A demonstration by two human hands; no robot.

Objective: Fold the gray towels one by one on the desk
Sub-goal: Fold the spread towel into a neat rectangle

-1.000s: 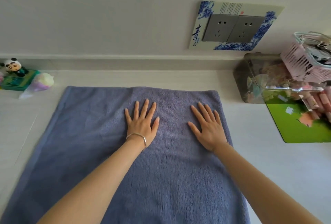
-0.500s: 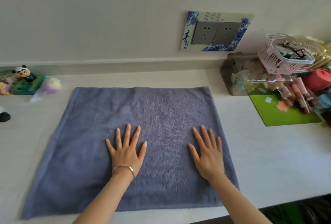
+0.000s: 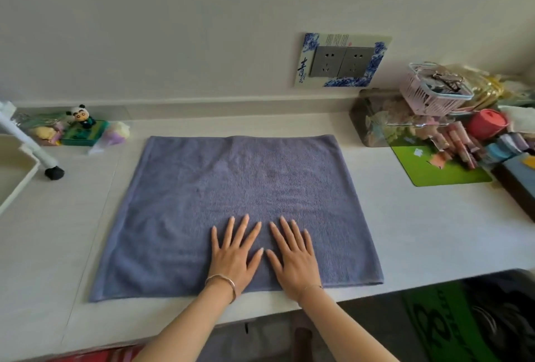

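Note:
A gray-blue towel lies spread flat on the white desk, roughly square, with its near edge close to the desk's front edge. My left hand rests palm down on the towel near its front middle, fingers spread, a bracelet at the wrist. My right hand lies flat right beside it, fingers apart as well. Neither hand holds any cloth.
A green mat, a clear box, a pink basket and small items crowd the right. A panda figure and soft toys sit back left, a white tray at the left edge. A wall socket is behind.
Both hands have slid across the towel toward me, from its far part to its near edge, and moved closer together. The view has pulled back, showing the whole towel and the desk's front edge.

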